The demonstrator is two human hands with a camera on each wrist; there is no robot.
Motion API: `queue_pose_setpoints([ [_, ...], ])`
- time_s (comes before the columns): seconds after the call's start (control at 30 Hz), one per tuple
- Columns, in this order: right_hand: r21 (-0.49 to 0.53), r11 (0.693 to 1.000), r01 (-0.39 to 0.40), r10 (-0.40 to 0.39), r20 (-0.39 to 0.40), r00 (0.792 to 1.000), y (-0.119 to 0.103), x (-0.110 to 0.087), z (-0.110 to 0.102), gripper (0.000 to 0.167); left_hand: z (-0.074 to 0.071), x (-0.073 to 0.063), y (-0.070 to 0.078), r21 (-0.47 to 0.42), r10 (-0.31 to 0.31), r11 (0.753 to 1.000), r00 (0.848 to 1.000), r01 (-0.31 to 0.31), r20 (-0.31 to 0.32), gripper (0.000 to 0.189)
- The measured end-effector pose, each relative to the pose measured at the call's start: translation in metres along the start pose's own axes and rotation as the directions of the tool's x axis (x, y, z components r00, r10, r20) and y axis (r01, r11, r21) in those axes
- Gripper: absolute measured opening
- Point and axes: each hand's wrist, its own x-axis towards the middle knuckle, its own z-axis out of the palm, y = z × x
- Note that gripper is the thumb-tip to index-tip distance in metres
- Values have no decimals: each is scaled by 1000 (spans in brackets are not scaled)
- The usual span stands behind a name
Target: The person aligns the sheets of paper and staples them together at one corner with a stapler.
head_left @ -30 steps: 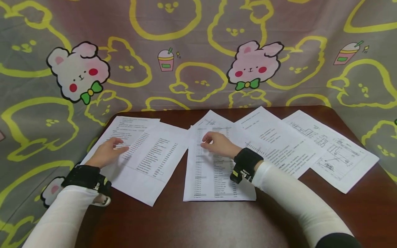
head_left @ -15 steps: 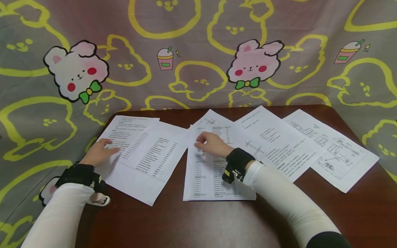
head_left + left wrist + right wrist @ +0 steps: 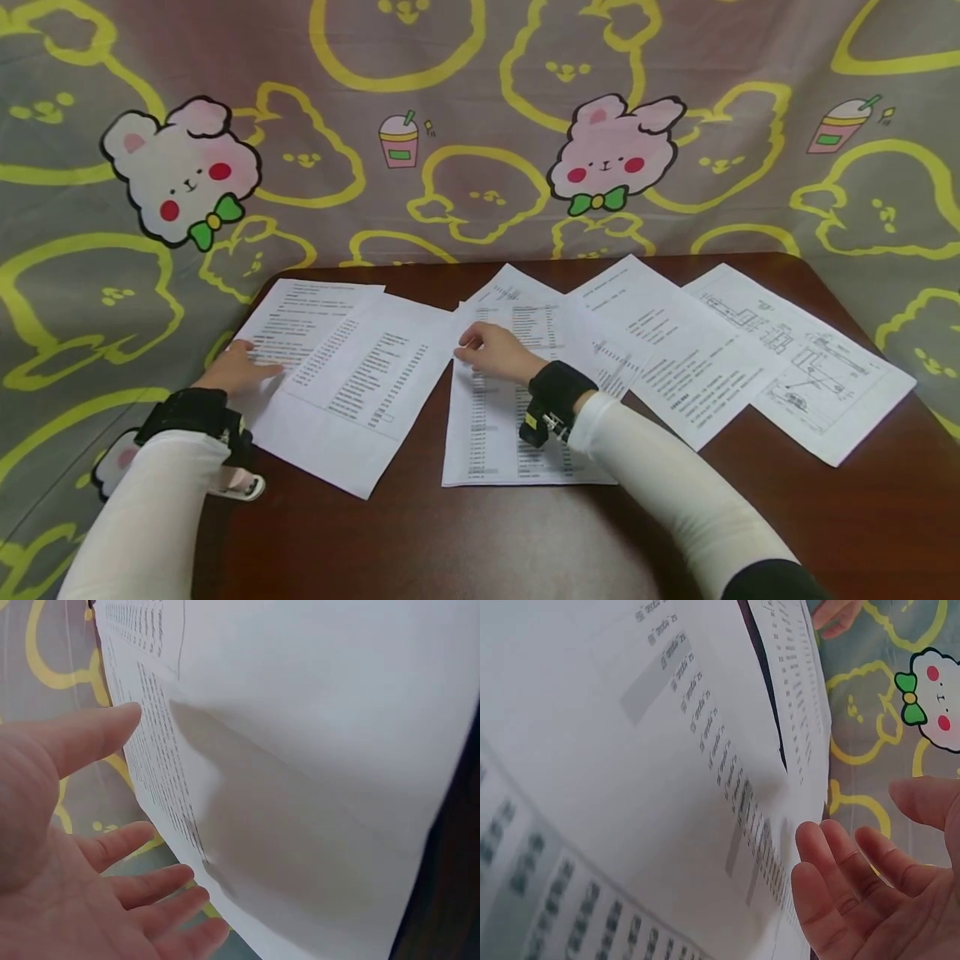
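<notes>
My left hand is at the outer edge of a text-covered paper sheet on the table's left side. In the left wrist view, the fingers of this hand are spread, with the thumb apart and nothing gripped; whether they touch the paper I cannot tell. A second sheet with a printed list overlaps the text-covered one. Over the upper left of the middle sheet, printed with a table, is my right hand. Its fingers bend loosely and hold nothing.
To the right lie a text sheet and a sheet with line drawings, partly overlapping. Another sheet shows behind the middle one. All rest on a dark brown table. A patterned cloth hangs behind it.
My left hand has moved left, toward the outer edge of the left sheets. My right hand has also shifted left over the middle sheet. The papers look unmoved.
</notes>
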Motion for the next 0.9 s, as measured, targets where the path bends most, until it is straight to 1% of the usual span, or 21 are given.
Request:
queue_pose_setpoints([
  [0.23,49,999,-7,6,11,1000,-6,3,9,25,-2,5,-9,-31,-37,999,999,38,3,86],
  [0.37,64,998,-19,18,19,1000,-9,4,15,25,-3,2,-12,-90,-78,993,997,79,15,86],
  [0.47,70,997,-34,32,23,999,-10,5,19,25,-4,0,-13,-117,-87,989,996,89,19,85],
  [0.5,73,997,-34,33,23,999,-9,5,21,25,-4,0,-14,-121,-81,989,997,82,17,83],
  [0.67,103,994,-29,27,25,999,-11,7,25,25,-5,3,-20,-118,-56,992,998,55,-8,73],
  [0.73,117,993,-26,23,30,999,-13,7,27,25,-4,7,-24,-109,-70,992,997,68,-21,73],
  [0.77,120,992,-24,20,31,999,-13,8,29,25,-3,9,-26,-97,-68,993,997,65,-29,71],
  [0.9,129,992,-6,2,29,1000,-16,10,34,25,0,15,-30,-38,-98,995,993,96,-59,69],
])
